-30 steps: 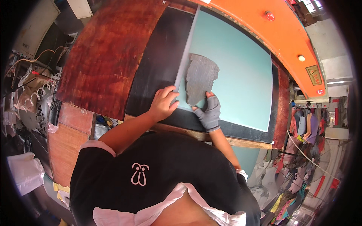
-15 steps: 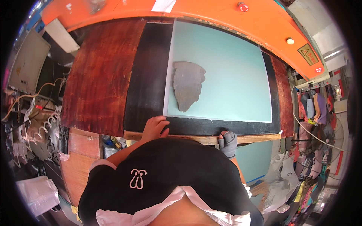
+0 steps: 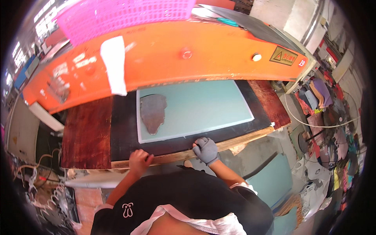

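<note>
A pale green sheet (image 3: 199, 109) lies on a black board (image 3: 125, 133) with a wooden front edge (image 3: 246, 138). A flat, dark grey-brown piece (image 3: 153, 112) with wavy sides rests on the sheet's left part. My bare left hand (image 3: 140, 162) has its fingers curled over the board's front edge, thumb apart. Further right, my right hand (image 3: 206, 151), in a grey glove with bare fingertips, is closed on the same edge. Both hands are apart from the grey-brown piece. The sheet's far side passes out of sight behind an orange machine beam (image 3: 156, 51).
Reddish-brown panels (image 3: 87, 133) flank the black board. A pink basket (image 3: 125, 17) and a white cloth (image 3: 114, 64) are on the orange beam. Green sheets (image 3: 270, 180) stand low at right, near heaped coloured scraps (image 3: 321, 156). Coiled hoses (image 3: 43, 197) hang at left.
My view has tilted up, bringing the beam and pink basket into sight. Less of the sheet shows in front of the beam. My left hand now curls over the wooden edge, no longer beside the sheet's corner.
</note>
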### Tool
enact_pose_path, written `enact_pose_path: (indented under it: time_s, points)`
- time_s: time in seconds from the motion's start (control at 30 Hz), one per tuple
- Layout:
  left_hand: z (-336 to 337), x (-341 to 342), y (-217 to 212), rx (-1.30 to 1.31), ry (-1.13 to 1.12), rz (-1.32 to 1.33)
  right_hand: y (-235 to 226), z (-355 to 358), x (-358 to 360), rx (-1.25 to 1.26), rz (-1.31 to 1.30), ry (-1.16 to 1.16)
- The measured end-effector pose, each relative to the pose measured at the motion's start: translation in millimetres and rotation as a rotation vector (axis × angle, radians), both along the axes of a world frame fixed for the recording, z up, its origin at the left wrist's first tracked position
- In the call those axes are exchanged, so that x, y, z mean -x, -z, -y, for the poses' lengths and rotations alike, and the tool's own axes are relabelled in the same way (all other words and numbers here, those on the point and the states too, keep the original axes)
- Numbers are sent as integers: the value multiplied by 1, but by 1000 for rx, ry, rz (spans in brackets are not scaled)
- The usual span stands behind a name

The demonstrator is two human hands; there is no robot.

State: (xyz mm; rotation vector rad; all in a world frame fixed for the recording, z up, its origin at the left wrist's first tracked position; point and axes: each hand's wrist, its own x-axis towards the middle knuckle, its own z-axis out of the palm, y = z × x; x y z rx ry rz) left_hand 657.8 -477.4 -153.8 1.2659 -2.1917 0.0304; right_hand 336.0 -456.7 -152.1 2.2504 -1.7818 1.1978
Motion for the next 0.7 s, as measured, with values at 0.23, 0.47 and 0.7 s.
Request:
enact_pose_path:
  time_s: [0.23,0.47,0.7]
  points:
    - [118,44,-1,190,-116,-102,-102,159,182,282,634,161]
    - [220,30,6,196,-172,-84,-197,292,269,324,925,103]
    - [236,24,-22,275,-173,-43,-158,288,244,367,694,232]
